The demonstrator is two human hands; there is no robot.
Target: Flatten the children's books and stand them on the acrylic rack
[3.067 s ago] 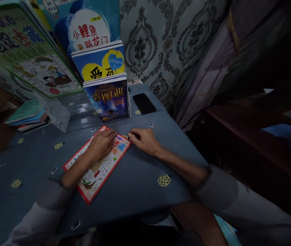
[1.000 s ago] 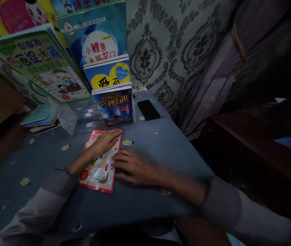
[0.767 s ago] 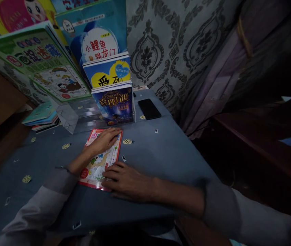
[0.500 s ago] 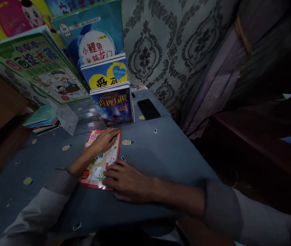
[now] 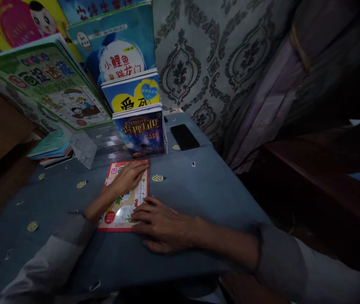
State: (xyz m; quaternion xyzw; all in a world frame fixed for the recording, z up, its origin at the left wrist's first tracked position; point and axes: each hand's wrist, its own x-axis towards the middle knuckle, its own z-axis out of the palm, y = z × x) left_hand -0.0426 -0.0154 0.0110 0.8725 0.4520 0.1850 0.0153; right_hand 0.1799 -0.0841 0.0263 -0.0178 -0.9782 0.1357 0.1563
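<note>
A thin red-bordered picture book (image 5: 121, 207) lies flat on the blue tablecloth (image 5: 182, 190). My left hand (image 5: 128, 177) rests flat on the book's upper part, fingers stretched toward its top right corner. My right hand (image 5: 161, 223) lies palm down at the book's lower right corner, fingers spread, fingertips touching the book's right edge. Neither hand grips anything.
A clear stand (image 5: 94, 143) behind the book holds upright books, the front one dark blue (image 5: 140, 133). Large children's books (image 5: 50, 80) lean at the back left. A black phone (image 5: 184, 136) lies near the patterned wall. Flat books (image 5: 51, 147) are stacked at left.
The picture book has been turned from a slant to nearly straight. My right hand slid from the book's top corner down to its lower right corner. The left hand stays on top.
</note>
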